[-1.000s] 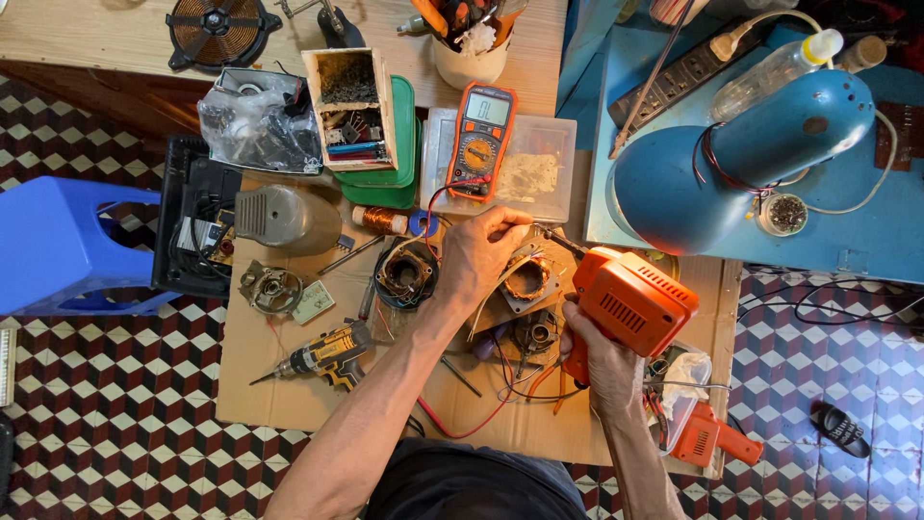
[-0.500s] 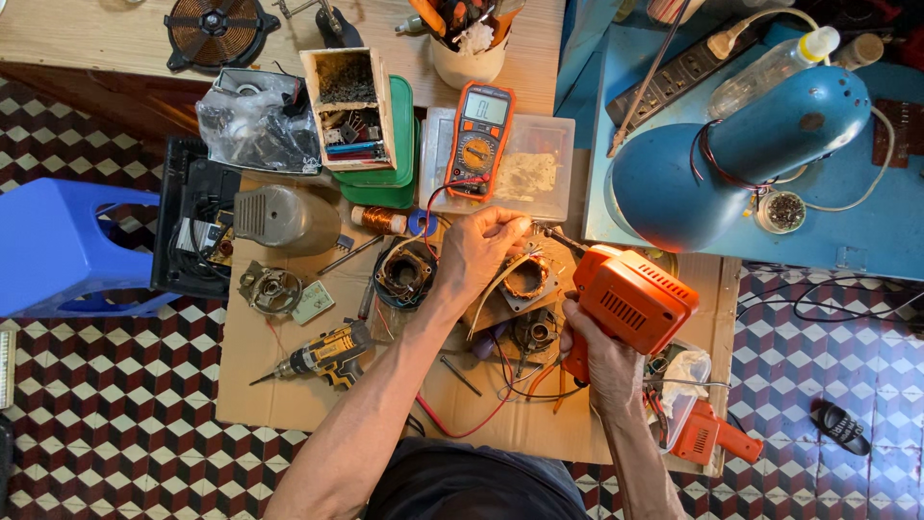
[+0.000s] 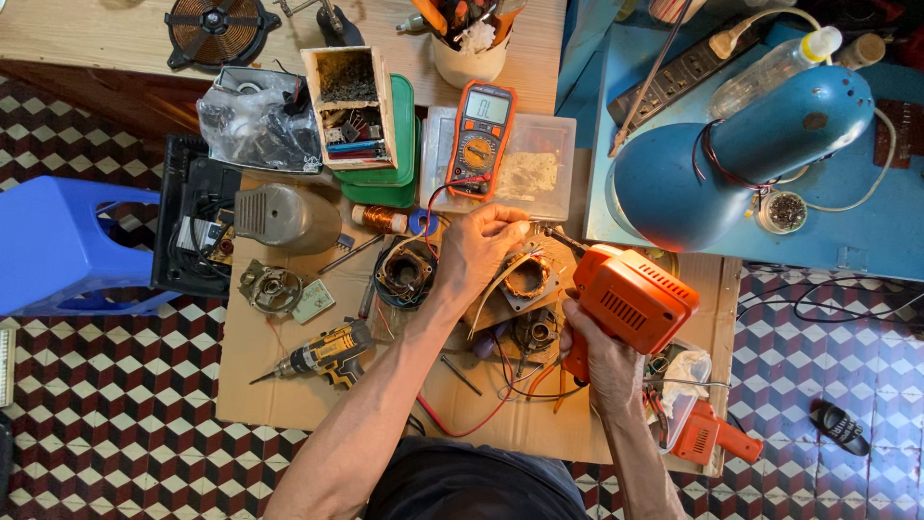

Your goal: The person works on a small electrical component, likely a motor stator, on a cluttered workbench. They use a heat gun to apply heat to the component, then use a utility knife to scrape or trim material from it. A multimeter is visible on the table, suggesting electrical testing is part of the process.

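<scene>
Checkered tile floor (image 3: 115, 404) — blue plastic stool (image 3: 58, 241), wooden bench (image 3: 125, 39), blue desk lamp (image 3: 741, 159)

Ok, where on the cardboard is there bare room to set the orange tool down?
Bare cardboard lies at the near left, below the yellow drill. A smaller patch lies near the body, right of the red wire. Around the left hand and right hand it is crowded with motor parts.

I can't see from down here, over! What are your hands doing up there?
Left hand touching the small motor coil. Right hand gripping the orange soldering gun, tip at the coil. Red wires and loose parts crowd the cardboard.
</scene>
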